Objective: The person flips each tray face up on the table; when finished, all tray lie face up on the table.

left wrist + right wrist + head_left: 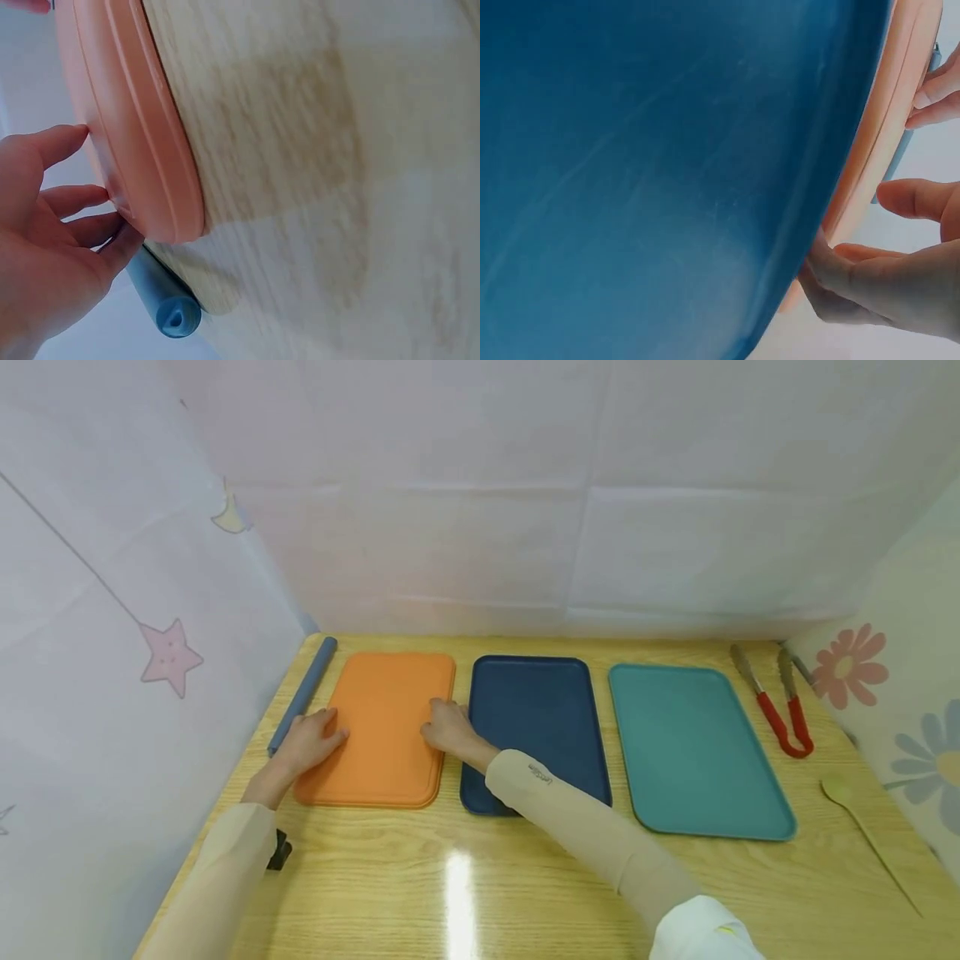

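Observation:
A flat orange rectangular piece (386, 727) with rounded corners lies at the left of the table. A seam around its side (139, 112) shows two layers, like one tray turned over on another. My left hand (305, 742) touches its left edge, thumb apart from the fingers. At its right edge is my right hand (452, 727), with fingers in the narrow gap beside the dark blue tray (528, 710). In the right wrist view, the right thumb stands clear of those fingers (855, 274). The blue tray partly hides the right fingertips.
A grey-blue roll (303, 695) lies along the table's left side. Right of the blue tray is a teal tray (697, 747). Red-handled tongs (780, 714) and a green spoon (840, 789) lie at the far right. Printed cloth (450, 502) borders the table.

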Demonstrator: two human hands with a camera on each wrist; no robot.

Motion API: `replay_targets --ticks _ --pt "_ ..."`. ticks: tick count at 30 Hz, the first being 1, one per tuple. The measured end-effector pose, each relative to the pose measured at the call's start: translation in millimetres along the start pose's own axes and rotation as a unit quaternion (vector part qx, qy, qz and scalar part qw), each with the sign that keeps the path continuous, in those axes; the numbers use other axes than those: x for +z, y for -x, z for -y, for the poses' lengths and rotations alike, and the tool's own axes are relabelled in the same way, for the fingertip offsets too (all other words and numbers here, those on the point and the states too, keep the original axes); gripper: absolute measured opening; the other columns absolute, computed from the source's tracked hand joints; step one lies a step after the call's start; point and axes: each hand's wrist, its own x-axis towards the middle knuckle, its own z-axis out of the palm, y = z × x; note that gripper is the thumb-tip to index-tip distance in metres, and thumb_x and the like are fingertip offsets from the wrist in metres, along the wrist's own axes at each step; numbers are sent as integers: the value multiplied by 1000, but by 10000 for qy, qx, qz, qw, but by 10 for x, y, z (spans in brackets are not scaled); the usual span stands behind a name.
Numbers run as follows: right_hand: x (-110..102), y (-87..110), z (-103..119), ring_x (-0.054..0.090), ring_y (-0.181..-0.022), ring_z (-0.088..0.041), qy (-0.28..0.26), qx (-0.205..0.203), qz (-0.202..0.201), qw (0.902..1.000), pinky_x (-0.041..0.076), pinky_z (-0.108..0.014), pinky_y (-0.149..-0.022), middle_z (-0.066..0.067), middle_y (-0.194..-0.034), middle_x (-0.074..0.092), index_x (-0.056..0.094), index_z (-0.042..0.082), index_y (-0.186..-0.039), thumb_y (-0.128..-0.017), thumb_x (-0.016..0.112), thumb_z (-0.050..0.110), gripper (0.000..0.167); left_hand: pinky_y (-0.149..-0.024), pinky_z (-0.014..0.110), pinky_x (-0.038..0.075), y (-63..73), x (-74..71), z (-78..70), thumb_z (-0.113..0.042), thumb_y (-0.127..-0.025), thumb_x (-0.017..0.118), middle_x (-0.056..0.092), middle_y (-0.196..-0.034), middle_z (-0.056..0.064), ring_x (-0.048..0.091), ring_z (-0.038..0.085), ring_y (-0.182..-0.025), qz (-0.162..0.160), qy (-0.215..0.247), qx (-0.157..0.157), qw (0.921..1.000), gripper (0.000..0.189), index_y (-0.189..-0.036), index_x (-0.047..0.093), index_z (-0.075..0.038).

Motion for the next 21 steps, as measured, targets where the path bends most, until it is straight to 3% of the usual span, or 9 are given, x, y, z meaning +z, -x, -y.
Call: replay_targets --ticks 2,4,9,17,21 --pt "19 -10 -4 52 -114 -31 100 54 -21 9999 25 -46 -111 -19 -120 61 49 -4 -136 -97 51 12 42 -103 63 27 12 8 6 -25 -99 53 31 -141 41 28 59 -126 21 145 -97 9998 62 -141 33 17" --pt "40 -6 -6 50 -112 -33 133 187 -39 9997 33 -44 -104 -19 -117 60 51 -3 -134 -97 52 14 41 -103 63 27 28 14 8 -25 -99 54 30 -143 40 26 57 -126 22 313 -188 9993 64 -142 31 17" --pt "77 29 17 39 -116 -38 81 513 -112 9986 44 -41 -80 -22 -125 51 52 2 -134 -96 55 20 42 -103 61 27 46 16 1 -25 -98 56 28 -144 39 26 55 -125 -73 622 -222 9978 67 -143 28 17" --pt "59 64 43 32 -129 -40 -502 758 -44 9958 39 -44 -88 -20 -143 41 42 4 -145 -94 55 19 55 -104 62 26 59 21 28 -28 -98 57 26 -146 38 23 55 -128 -62 744 -270 9968 70 -143 27 17" --pt "27 68 38 25 -137 -38 -1142 885 48 9895 38 -44 -95 -17 -150 35 37 5 -148 -95 56 17 58 -104 62 25 66 18 54 -26 -97 58 26 -147 37 22 55 -129 -94 831 -291 9961 69 -144 27 16"
